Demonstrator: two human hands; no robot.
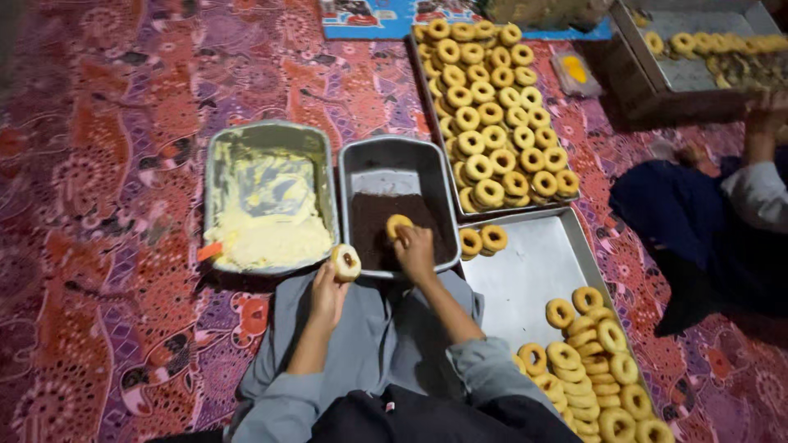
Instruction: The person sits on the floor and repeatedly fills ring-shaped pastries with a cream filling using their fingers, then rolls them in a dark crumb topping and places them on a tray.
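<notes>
My left hand (327, 294) holds a ring-shaped cookie (345, 262) with a dark filled centre, just at the near rim of the pans. My right hand (414, 253) presses another ring cookie (399, 224) into the dark brown filling inside a grey metal pan (394, 160). To the left of it stands a second metal pan (271, 135) with pale yellow cream and an orange-handled tool (210, 250) at its near corner.
A long tray (435, 107) at the back is packed with several ring cookies. A nearer steel tray (525, 271) holds two cookies at its far corner and a pile at its near right. Another person (739, 221) sits at right by a box of cookies (698, 74). Patterned red cloth covers the floor.
</notes>
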